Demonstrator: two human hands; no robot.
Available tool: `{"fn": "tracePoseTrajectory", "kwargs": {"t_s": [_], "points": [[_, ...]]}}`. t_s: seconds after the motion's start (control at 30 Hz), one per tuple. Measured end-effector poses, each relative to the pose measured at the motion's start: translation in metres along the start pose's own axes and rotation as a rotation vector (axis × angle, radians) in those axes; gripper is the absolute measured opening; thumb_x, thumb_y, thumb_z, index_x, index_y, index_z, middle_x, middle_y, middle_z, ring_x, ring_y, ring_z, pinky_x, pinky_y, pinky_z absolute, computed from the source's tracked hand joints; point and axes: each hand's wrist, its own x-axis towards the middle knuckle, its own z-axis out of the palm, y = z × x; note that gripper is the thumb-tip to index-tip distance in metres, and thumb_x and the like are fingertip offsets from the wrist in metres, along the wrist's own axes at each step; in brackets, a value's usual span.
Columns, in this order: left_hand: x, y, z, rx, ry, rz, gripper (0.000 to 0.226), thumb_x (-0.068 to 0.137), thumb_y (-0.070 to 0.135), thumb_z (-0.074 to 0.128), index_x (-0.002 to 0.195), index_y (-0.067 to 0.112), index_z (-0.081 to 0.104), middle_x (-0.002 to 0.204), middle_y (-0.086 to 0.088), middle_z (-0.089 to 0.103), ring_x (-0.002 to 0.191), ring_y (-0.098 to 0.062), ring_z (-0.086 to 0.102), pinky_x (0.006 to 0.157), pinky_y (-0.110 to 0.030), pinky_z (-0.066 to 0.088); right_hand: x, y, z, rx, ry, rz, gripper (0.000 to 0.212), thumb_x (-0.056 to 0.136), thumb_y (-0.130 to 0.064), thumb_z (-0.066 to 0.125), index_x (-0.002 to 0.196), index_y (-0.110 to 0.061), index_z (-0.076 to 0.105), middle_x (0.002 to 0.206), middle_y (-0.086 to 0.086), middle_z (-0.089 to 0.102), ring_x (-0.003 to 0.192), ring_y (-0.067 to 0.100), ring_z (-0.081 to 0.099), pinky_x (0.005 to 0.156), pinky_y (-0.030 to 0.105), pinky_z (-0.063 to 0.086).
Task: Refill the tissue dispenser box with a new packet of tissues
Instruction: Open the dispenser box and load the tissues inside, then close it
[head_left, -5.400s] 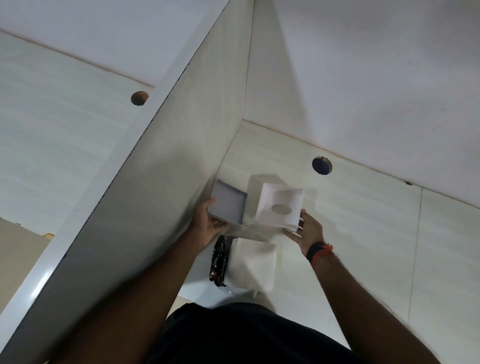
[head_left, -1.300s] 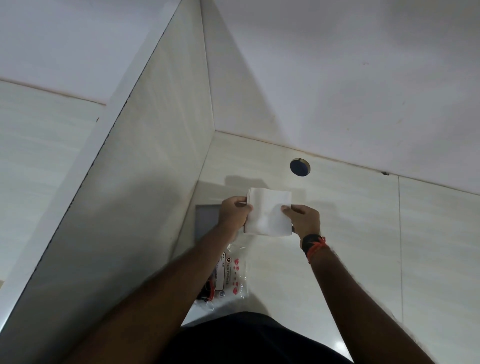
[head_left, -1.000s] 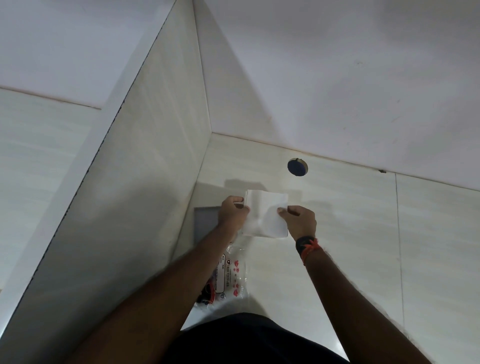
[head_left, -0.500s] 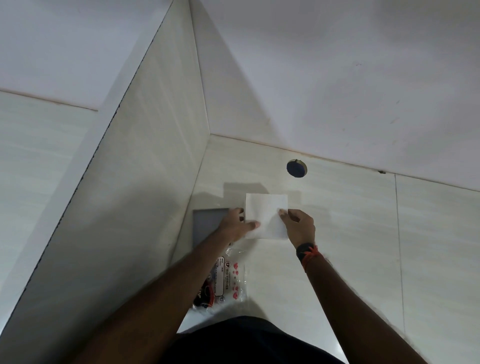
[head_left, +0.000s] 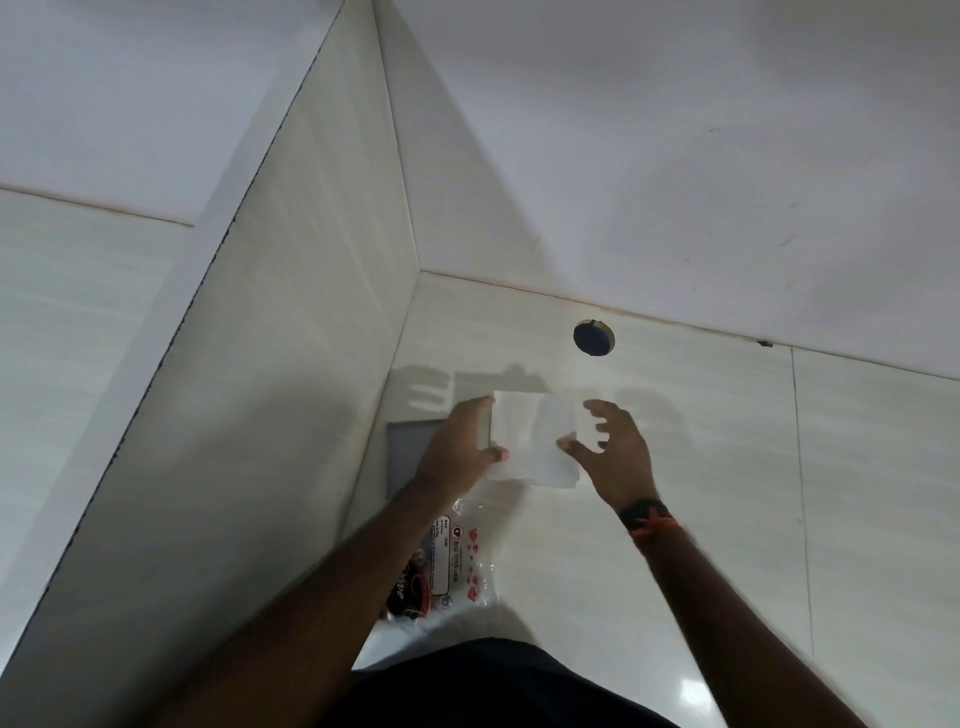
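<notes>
A white square tissue dispenser box (head_left: 530, 441) rests on the pale desk (head_left: 727, 493); no opening shows on its upper face. My left hand (head_left: 457, 447) grips its left side, thumb laid on top. My right hand (head_left: 613, 457) is at the box's right edge with fingers spread and blurred, thumb close to the box. A grey flat lid (head_left: 408, 452) lies left of the box, partly under my left hand. The clear, printed tissue packet wrapper (head_left: 462, 561) lies nearer to me, partly hidden by my left forearm.
A tall pale partition (head_left: 260, 364) walls off the desk's left side, close to the lid. A round cable hole (head_left: 594, 338) sits behind the box near the back wall. Bare desk extends to the right.
The box has come down from between both hands onto the desk. My right hand's fingers have spread off the box; my left hand stays on its left side.
</notes>
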Motion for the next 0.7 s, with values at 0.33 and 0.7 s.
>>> {"fn": "tracePoseTrajectory", "kwargs": {"t_s": [0.33, 0.7], "points": [[0.021, 0.028, 0.009, 0.765, -0.169, 0.327, 0.043, 0.071, 0.013, 0.071, 0.113, 0.009, 0.059, 0.115, -0.010, 0.063, 0.097, -0.031, 0.066, 0.080, -0.040, 0.053, 0.019, -0.018, -0.002, -0.743, -0.431, -0.316, 0.080, 0.083, -0.023, 0.076, 0.151, -0.012, 0.035, 0.153, 0.008, 0.035, 0.129, 0.030, 0.046, 0.099, 0.039, 0.049], [0.021, 0.025, 0.040, 0.991, -0.154, 0.286, 0.049, 0.036, 0.017, 0.090, 0.083, 0.016, 0.077, 0.082, -0.003, 0.071, 0.072, -0.016, 0.070, 0.078, -0.039, 0.055, 0.015, -0.006, 0.016, -0.967, -0.352, -0.352, 0.073, 0.084, -0.019, 0.067, 0.149, -0.012, 0.033, 0.144, 0.009, 0.046, 0.105, 0.032, 0.059, 0.079, 0.041, 0.051]]}}
